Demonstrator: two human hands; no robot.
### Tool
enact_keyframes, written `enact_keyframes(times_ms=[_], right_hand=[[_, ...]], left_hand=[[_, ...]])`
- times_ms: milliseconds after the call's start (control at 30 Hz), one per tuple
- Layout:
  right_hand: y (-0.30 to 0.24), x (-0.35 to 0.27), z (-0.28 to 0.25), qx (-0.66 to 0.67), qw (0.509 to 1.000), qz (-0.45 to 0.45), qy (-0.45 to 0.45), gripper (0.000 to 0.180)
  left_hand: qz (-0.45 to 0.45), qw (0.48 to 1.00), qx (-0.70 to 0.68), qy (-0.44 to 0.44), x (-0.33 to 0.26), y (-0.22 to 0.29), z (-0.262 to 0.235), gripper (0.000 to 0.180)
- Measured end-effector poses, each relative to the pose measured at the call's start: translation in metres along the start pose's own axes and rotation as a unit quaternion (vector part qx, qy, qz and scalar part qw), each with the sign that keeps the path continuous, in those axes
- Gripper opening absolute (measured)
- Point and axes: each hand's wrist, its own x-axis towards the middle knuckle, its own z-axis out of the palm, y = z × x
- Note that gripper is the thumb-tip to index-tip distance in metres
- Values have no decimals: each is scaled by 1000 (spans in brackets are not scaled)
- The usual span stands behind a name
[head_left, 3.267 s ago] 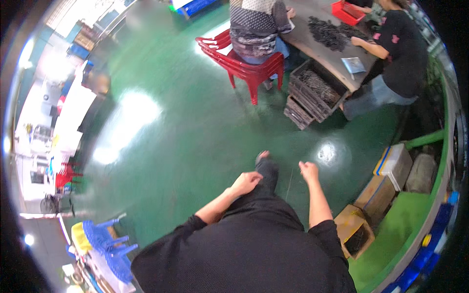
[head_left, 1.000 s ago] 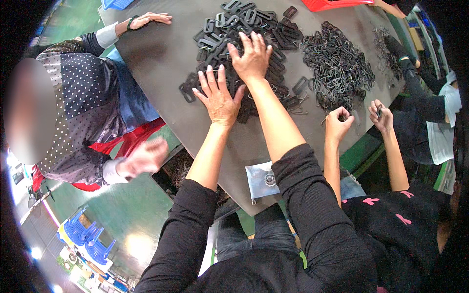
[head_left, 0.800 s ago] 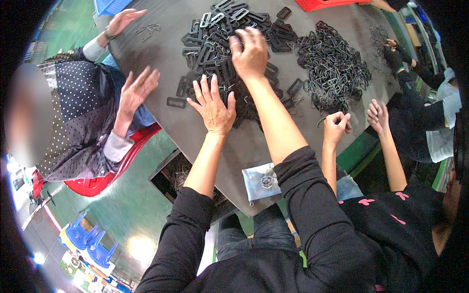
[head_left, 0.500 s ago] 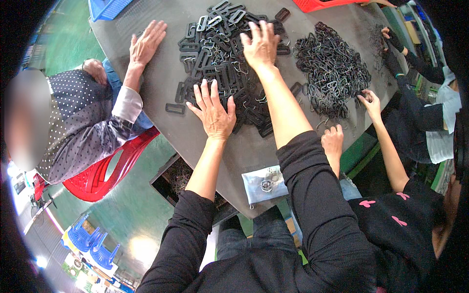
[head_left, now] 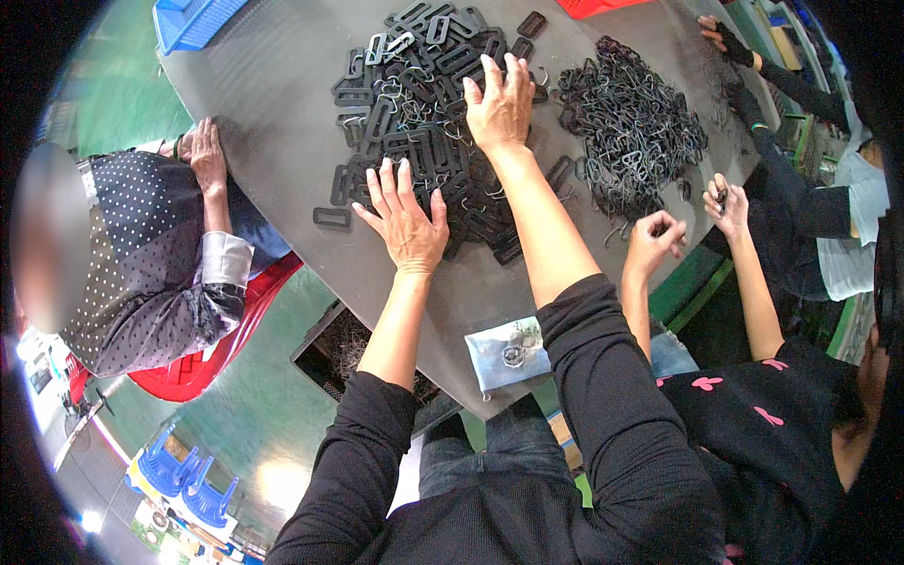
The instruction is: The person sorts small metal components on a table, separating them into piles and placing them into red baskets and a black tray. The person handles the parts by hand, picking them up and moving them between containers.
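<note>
Buckle heap [head_left: 407, 143] just ahead of left grip [head_left: 411, 231], mostly leftward of right grip [head_left: 501, 113]; both splayed, digits apart.

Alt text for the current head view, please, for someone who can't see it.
A person's left hand and right hand spread open over a pile of black rectangular loops on a grey table. Right of the pile lies a heap of small dark hooked pieces; one co-worker is at left, another at right.
</note>
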Motion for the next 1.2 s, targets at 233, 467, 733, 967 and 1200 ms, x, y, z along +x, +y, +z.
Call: enact_keyframes(times_ms=[233,467,733,967,1200], right_hand=[[3,3,-2,-60,998,3,16,46],[33,3,-16,-2,997,45,64,50],[64,5,-56,94,991,33,93,31],[15,-15,-30,98,995,25,-28,40],[11,-18,-30,-18,999,48,-13,43]], left_hand=[[0,1000,-1,-1,-2,-2,1,62],[3,1000,-8,2,-1,-3,2,63],[1,1000,0,0,3,-5,0,63],[-1,1000,-2,-13,3,-1,0,63],[1,1000,-2,-17,5,-3,0,63]])
